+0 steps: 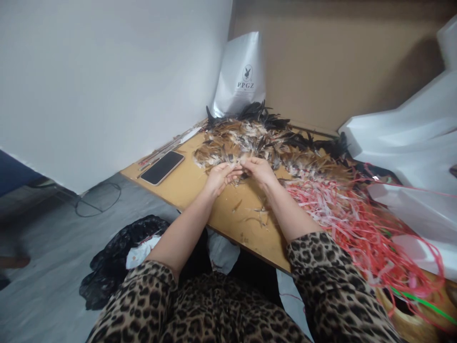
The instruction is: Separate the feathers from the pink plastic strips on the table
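Over the near edge of a feather heap (232,136), my left hand (223,176) and my right hand (259,170) meet at their fingertips. Both are closed in a pinch. Something small and pale shows between the fingers, but it blends with the feathers behind, so I cannot make out what it is. The heap is brown, white and black, and more brown feathers (321,164) continue to the right. A few loose feathers (262,216) lie on the tabletop below my right hand.
A phone (162,167) lies left on the wooden table (228,209). Behind the feathers stands a silver bag (237,81). Tangled pink and red ribbons (342,219) spread at right, beside white foam pieces (403,138). A black plastic bag (114,257) sits on the floor.
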Demonstrator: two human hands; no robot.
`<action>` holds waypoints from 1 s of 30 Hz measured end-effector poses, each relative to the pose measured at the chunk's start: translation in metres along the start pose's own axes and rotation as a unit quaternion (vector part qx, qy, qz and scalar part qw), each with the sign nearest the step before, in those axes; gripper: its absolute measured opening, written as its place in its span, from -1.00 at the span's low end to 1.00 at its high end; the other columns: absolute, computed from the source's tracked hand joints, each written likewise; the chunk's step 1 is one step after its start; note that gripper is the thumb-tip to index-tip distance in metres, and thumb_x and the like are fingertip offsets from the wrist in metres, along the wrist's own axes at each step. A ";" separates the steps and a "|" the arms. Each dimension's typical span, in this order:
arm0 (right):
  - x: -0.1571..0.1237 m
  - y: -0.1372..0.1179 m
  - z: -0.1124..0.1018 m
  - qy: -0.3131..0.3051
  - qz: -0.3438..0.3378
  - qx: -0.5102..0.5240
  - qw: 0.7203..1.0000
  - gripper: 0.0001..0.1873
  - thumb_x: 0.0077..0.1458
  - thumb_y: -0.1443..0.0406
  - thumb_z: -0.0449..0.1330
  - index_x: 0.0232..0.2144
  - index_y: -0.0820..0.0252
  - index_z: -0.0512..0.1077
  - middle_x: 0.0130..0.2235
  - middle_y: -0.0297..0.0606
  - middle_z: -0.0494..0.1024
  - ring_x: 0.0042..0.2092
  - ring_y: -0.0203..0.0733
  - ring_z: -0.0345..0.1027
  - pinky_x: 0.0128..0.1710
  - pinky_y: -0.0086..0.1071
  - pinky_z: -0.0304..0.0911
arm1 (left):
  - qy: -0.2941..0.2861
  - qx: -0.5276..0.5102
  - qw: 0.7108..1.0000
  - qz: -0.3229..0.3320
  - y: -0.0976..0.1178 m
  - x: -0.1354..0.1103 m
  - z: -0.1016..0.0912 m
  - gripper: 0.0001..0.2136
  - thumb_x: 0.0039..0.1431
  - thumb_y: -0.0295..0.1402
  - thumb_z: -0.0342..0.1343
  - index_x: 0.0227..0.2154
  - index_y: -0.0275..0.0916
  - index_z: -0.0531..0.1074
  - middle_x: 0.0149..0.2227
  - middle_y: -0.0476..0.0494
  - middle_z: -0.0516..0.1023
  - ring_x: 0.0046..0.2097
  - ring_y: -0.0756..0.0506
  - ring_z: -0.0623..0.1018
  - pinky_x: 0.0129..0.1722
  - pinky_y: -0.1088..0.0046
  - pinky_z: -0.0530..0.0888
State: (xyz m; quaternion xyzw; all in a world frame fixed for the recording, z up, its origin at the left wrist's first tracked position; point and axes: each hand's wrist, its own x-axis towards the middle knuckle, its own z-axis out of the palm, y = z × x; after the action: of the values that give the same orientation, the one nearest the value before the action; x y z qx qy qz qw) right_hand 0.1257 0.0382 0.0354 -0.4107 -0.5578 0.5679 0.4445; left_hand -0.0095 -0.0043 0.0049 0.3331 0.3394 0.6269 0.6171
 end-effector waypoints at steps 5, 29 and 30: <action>-0.004 -0.006 0.002 0.013 -0.056 -0.013 0.998 -0.71 -0.29 0.14 0.30 -0.63 0.24 0.37 -0.65 -0.44 0.33 -0.59 -0.43 0.08 -0.54 -0.48 0.01 | 0.032 -0.014 0.999 -0.022 0.000 0.002 -0.002 -0.86 0.03 -0.39 0.15 -0.36 -0.37 0.46 -0.32 -0.21 0.58 -0.38 0.03 0.56 -0.45 0.64 0.40; -0.004 0.003 0.004 -0.027 -0.059 -0.039 0.997 -0.74 -0.26 0.14 0.27 -0.55 0.23 0.42 -0.54 -0.36 0.44 -0.49 -0.36 0.22 -0.41 -0.44 0.15 | 0.013 0.080 0.997 -0.014 -0.001 0.000 0.002 -0.81 -0.10 -0.34 0.24 -0.44 -0.39 0.47 -0.45 -0.17 0.56 -0.49 0.07 0.51 -0.51 0.63 0.38; -0.003 0.000 0.003 -0.032 -0.048 -0.031 0.998 -0.74 -0.27 0.14 0.27 -0.55 0.23 0.43 -0.55 -0.36 0.44 -0.49 -0.36 0.22 -0.41 -0.44 0.15 | 0.012 0.083 0.996 -0.013 -0.002 0.000 0.002 -0.80 -0.09 -0.34 0.24 -0.43 -0.38 0.47 -0.43 -0.17 0.57 -0.48 0.07 0.52 -0.50 0.63 0.38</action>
State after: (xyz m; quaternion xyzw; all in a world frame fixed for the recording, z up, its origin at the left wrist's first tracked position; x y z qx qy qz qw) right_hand 0.1235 0.0341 0.0352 -0.3789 -0.6083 0.5411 0.4401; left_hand -0.0072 -0.0043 0.0046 0.3710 0.4021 0.5923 0.5914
